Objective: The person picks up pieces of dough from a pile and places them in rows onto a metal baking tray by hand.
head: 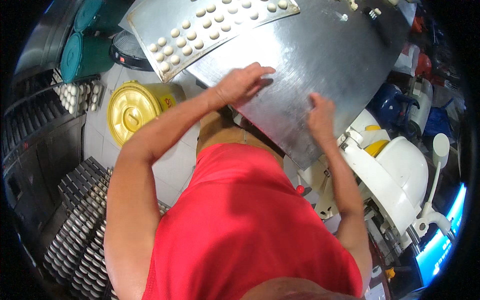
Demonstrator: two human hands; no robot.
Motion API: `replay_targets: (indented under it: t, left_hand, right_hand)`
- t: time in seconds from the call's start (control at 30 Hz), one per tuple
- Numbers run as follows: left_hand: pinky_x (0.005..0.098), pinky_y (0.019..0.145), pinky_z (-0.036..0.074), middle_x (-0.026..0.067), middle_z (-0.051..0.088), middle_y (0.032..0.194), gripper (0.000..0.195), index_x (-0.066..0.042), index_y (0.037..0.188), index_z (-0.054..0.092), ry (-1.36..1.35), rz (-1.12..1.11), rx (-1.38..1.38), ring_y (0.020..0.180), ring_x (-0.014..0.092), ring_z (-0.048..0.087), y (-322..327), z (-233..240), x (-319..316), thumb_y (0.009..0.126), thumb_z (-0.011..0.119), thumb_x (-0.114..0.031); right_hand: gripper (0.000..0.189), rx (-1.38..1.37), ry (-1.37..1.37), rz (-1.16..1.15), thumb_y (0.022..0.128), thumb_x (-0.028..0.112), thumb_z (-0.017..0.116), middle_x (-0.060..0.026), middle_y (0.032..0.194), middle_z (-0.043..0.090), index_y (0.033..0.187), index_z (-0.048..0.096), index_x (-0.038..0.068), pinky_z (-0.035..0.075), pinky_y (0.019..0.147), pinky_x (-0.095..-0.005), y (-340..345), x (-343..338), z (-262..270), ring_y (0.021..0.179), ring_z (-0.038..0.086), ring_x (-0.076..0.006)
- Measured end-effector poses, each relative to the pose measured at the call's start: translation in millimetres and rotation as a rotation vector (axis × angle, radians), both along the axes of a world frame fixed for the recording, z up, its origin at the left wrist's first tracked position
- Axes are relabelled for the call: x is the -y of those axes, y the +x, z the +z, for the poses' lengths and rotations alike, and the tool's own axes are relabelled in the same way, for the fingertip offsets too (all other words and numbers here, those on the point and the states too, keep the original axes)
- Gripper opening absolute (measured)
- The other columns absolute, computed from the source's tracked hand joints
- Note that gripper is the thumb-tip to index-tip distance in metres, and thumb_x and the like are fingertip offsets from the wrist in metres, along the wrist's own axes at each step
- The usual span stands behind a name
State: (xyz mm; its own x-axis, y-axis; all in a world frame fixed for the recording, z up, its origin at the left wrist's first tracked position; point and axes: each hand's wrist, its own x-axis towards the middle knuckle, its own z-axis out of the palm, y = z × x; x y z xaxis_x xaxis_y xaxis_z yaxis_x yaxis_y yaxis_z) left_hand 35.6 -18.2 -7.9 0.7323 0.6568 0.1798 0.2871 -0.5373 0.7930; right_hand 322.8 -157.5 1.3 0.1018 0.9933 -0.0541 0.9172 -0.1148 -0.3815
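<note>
My left hand [245, 82] is over the near left part of a stainless steel table [318, 56], its index finger stretched out and nothing seen in it. To its right, my right hand [322, 116] is above the same tabletop with its fingers curled; the palm side is hidden, so whether it holds anything is unclear. Beyond my left hand, a metal baking tray [150, 33] overlaps the table's far left edge. Small pale dough balls [206, 23] stand on it in rows. Small pale scraps [353, 5] and a dark tool [375, 18] lie at the table's far right.
A yellow lidded bucket [133, 112] stands on the tiled floor at left, near green lidded bins [73, 56] and a round wire-guarded fan [129, 47]. Stacked egg trays [78, 240] fill the lower left. A white machine [397, 168] with a lever stands beside my right forearm.
</note>
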Motion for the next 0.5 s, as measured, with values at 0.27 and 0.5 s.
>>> replay_targets:
  t: [0.27,0.5]
  left_hand:
    - [0.0431,0.071,0.056,0.0153,0.066,0.098,0.034,-0.016,0.130,0.063,0.051,0.085,0.062,0.079,0.036,0.068,42,14,-3,0.097,0.070,-0.017]
    - [0.0427,0.077,0.058,0.0153,0.067,0.102,0.033,-0.015,0.130,0.062,0.084,0.135,-0.101,0.087,0.036,0.070,3,8,-36,0.098,0.066,-0.021]
  right_hand:
    - [0.039,-0.134,0.251,0.033,0.084,0.001,0.052,-0.0161,0.103,0.061,0.122,0.059,0.005,0.040,0.097,-0.0492,-37,-55,1,0.103,0.056,-0.0369]
    - [0.039,0.007,0.172,0.098,0.084,-0.003,0.053,-0.0157,0.101,0.061,0.122,0.060,0.006,0.041,0.096,-0.0480,12,-46,11,0.102,0.057,-0.0362]
